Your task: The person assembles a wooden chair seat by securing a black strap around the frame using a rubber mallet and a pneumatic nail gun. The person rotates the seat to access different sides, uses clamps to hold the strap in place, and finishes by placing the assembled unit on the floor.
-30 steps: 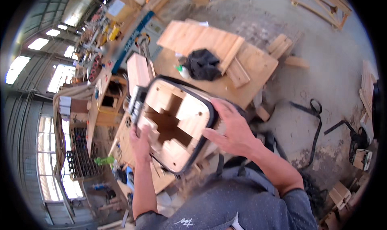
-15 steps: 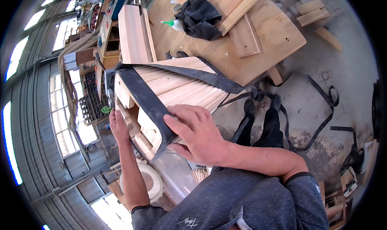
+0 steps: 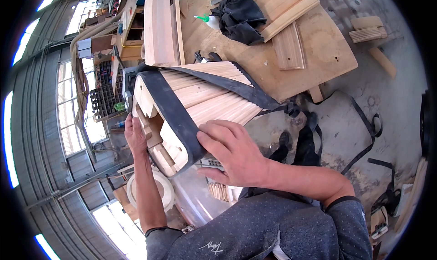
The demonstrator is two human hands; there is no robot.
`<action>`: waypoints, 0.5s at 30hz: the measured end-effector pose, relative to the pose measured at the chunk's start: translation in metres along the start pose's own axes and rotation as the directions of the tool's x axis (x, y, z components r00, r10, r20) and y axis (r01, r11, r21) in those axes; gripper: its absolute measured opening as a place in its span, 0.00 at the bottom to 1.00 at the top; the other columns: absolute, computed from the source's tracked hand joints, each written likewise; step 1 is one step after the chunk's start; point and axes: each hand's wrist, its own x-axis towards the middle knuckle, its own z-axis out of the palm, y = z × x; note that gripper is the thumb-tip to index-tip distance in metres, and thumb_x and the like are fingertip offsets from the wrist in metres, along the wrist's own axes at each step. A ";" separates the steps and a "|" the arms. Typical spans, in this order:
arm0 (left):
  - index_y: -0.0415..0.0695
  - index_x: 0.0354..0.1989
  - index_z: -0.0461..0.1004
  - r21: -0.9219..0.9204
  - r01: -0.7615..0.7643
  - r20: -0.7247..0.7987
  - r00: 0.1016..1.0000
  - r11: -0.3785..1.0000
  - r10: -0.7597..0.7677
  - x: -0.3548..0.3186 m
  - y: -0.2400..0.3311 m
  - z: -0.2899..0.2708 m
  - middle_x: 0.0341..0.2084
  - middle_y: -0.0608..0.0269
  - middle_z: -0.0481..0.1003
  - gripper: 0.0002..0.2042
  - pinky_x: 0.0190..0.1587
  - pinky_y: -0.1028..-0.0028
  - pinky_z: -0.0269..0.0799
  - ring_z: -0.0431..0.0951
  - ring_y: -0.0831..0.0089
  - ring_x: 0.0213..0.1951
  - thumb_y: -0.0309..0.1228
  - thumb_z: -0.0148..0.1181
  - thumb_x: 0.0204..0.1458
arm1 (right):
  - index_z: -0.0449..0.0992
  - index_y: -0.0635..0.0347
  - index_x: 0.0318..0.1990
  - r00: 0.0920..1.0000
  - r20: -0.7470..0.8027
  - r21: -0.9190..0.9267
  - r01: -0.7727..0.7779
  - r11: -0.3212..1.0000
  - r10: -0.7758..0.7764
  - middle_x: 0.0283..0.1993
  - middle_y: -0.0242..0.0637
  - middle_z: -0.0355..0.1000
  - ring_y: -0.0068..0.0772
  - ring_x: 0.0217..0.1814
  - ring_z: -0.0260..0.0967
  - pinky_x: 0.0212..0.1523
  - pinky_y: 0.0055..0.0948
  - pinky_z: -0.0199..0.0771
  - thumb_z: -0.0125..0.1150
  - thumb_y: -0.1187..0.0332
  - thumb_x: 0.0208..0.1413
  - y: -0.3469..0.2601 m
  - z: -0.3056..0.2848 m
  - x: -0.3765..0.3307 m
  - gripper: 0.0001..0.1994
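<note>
A hollow wooden assembly (image 3: pixel 200 89) of ribbed strips, with blocks inside its rounded end, lies tilted before me. A wide black strap (image 3: pixel 168 106) wraps round that end, and a second length crosses the strips diagonally. My right hand (image 3: pixel 234 153) is open, its fingertips against the strap near the lower corner and the thumb spread away. At the assembly's left edge my left hand (image 3: pixel 135 135) is closed with its fingers pointing up; part of its grip is hidden. A grey clamping device (image 3: pixel 128 82) sits on the strap's upper left corner.
Behind stands a wooden worktable (image 3: pixel 325 62) with boards, a black cloth (image 3: pixel 239 19) and a green-tipped bottle (image 3: pixel 207 19). Loose black webbing (image 3: pixel 364 144) trails over the floor at right. Wood offcuts (image 3: pixel 368 30) lie beyond. A round whitish ring (image 3: pixel 166 191) is below my left forearm.
The right thumb has come away from the strap, while the fingers stay on it. The whole view has shifted slightly, and my feet have changed position.
</note>
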 end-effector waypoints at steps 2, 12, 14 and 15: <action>0.31 0.67 0.66 0.057 -0.007 -0.032 0.999 0.998 0.009 -0.005 0.000 -0.003 0.47 0.67 0.76 0.24 0.47 0.80 0.69 0.72 0.83 0.44 0.36 0.55 0.71 | 0.68 0.63 0.63 1.000 0.002 -0.039 0.026 0.999 -0.026 0.64 0.44 0.66 0.49 0.65 0.65 0.62 0.47 0.67 0.77 0.61 0.46 0.002 0.003 -0.006 0.36; 0.31 0.68 0.63 -0.053 -0.044 0.059 0.997 0.998 0.047 -0.045 0.002 -0.007 0.58 0.57 0.74 0.30 0.63 0.72 0.67 0.73 0.74 0.58 0.45 0.57 0.69 | 0.77 0.51 0.59 0.982 -0.165 0.047 0.098 0.994 -0.089 0.59 0.35 0.72 0.37 0.55 0.70 0.46 0.36 0.67 0.70 0.56 0.59 0.026 0.012 -0.035 0.22; 0.31 0.68 0.63 -0.016 -0.046 0.052 0.998 0.999 0.047 -0.047 0.005 -0.004 0.60 0.56 0.73 0.31 0.64 0.71 0.66 0.72 0.72 0.59 0.46 0.57 0.69 | 0.78 0.49 0.57 0.982 -0.165 0.055 0.108 0.993 -0.097 0.59 0.33 0.73 0.35 0.54 0.70 0.45 0.34 0.67 0.70 0.56 0.60 0.030 0.013 -0.035 0.20; 0.31 0.68 0.62 -0.059 -0.002 0.039 0.999 0.998 0.005 -0.047 0.002 -0.004 0.61 0.55 0.72 0.32 0.66 0.70 0.64 0.71 0.71 0.61 0.48 0.57 0.69 | 0.80 0.46 0.55 0.981 -0.172 0.074 0.104 0.992 -0.090 0.59 0.31 0.73 0.33 0.55 0.69 0.44 0.32 0.67 0.69 0.56 0.62 0.032 0.012 -0.035 0.17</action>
